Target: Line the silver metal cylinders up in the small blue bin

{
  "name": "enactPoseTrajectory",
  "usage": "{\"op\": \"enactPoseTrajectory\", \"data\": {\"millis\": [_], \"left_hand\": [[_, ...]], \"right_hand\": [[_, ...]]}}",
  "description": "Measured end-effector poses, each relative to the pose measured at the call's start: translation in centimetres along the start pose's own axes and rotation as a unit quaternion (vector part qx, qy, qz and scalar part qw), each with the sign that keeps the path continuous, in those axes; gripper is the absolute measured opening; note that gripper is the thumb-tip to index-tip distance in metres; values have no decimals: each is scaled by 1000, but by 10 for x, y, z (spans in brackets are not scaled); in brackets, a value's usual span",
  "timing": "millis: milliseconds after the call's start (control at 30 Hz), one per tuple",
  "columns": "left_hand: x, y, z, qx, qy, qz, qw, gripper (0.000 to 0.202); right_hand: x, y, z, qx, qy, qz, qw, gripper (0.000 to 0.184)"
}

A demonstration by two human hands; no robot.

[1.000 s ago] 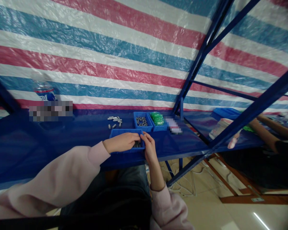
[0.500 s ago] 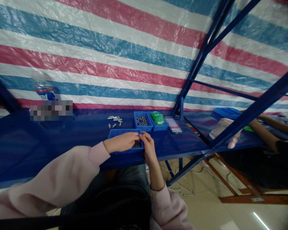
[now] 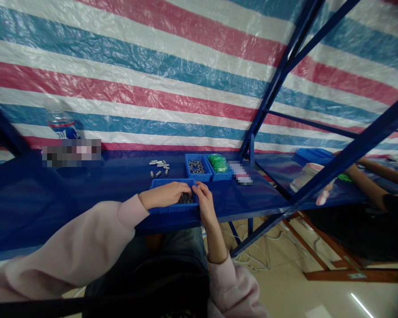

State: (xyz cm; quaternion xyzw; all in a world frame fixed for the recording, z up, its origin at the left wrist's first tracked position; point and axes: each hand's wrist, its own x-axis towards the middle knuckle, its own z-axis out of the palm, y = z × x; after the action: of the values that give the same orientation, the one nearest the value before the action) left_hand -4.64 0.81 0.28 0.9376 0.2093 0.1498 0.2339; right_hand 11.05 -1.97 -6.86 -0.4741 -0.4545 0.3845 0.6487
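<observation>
A long blue bin (image 3: 159, 182) stands at the table's front edge with dark cylindrical parts (image 3: 185, 198) inside. My left hand (image 3: 172, 192) reaches over its front into it, fingers bent down and pressed together; the fingertips are partly hidden among the parts. At the bin's right end my right hand (image 3: 204, 197) is closed, thumb and fingers pinched at the rim's corner. Whatever is between those fingers is too small to make out. Several loose silver cylinders (image 3: 159, 165) lie on the table behind the bin.
Behind, a small blue bin (image 3: 196, 179) of metal parts adjoins another (image 3: 221, 178) with green bags. A blurred object (image 3: 241, 172) lies beside them. A bottle (image 3: 63, 128) stands far left. Past the blue frame post (image 3: 305, 187), another person's arms (image 3: 365, 179) rest near a tub (image 3: 307, 176).
My left hand has moved slightly left, away from my right fingers and down into the bin, uncovering more dark parts. My right hand stays at the bin's corner.
</observation>
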Motion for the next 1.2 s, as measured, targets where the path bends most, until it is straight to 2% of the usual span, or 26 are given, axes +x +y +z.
{"op": "enactPoseTrajectory", "data": {"millis": [267,567,700,800,900,1000,1200], "left_hand": [[-20,-7,-14,31,-60,-11,998,52],[-38,-9,-29,13,-69,-37,997,53],[-44,-14,-36,55,-83,-56,993,54],[-38,-13,-33,97,-52,-81,991,52],[-25,-6,-23,56,-33,-46,997,53],[-18,-3,-17,-16,-58,-1,998,54],[-38,-10,-32,-31,-97,-38,994,57]], "right_hand": [[0,-1,0,-11,12,12,1000,28],[0,-6,-1,-26,3,11,1000,27],[0,-6,-1,-22,3,10,1000,27],[-1,-7,-2,-21,0,13,1000,27],[0,-7,-2,-23,-1,6,1000,28],[-1,-7,-1,-23,2,1,1000,28],[-2,-8,1,-28,11,3,1000,28]]}}
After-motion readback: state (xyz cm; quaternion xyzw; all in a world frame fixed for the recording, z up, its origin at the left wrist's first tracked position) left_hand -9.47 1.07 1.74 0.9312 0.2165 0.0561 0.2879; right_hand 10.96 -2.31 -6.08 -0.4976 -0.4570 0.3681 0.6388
